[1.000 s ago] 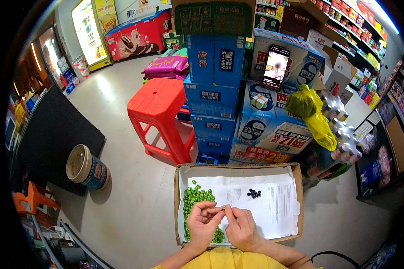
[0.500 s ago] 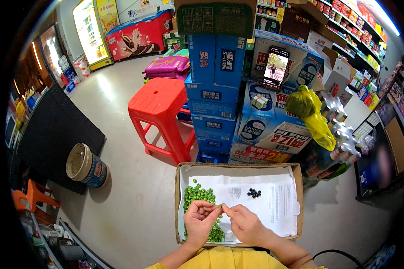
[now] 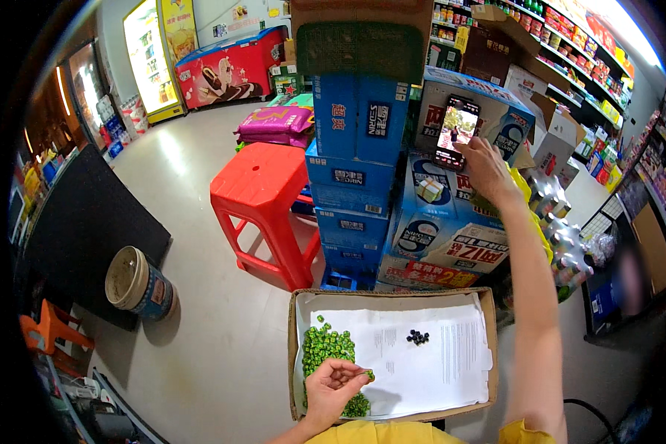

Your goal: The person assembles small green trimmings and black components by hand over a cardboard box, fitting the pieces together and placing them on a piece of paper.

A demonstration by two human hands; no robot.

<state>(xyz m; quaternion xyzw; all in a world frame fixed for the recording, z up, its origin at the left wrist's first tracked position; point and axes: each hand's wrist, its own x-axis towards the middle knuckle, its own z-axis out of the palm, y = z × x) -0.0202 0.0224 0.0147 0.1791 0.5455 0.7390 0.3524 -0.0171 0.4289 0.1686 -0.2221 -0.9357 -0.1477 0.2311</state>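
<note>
My left hand (image 3: 333, 392) is closed in a pinch over the left part of a shallow cardboard box, and a small green bead (image 3: 369, 375) shows at its fingertips. Below and behind that hand lies a pile of shiny green beads (image 3: 327, 345) on white paper. A small cluster of black beads (image 3: 417, 337) rests apart on the paper, to the right. My right arm stretches far forward, and my right hand (image 3: 485, 174) has its fingers at the lower screen of a phone (image 3: 457, 133). The phone leans upright against a blue drink carton; it is touched, not gripped.
The cardboard box (image 3: 392, 294) lies in front of me. Stacked blue cartons (image 3: 359, 177) rise beyond it, with a red stool (image 3: 259, 177) to their left. A bucket (image 3: 137, 285) stands on the floor at left. Plastic-wrapped bottles (image 3: 566, 244) stand right of the cartons.
My right hand has left the left hand's fingertips and reached forward to the phone. The left hand keeps its pinch, slightly lower, with the green bead now plainly visible.
</note>
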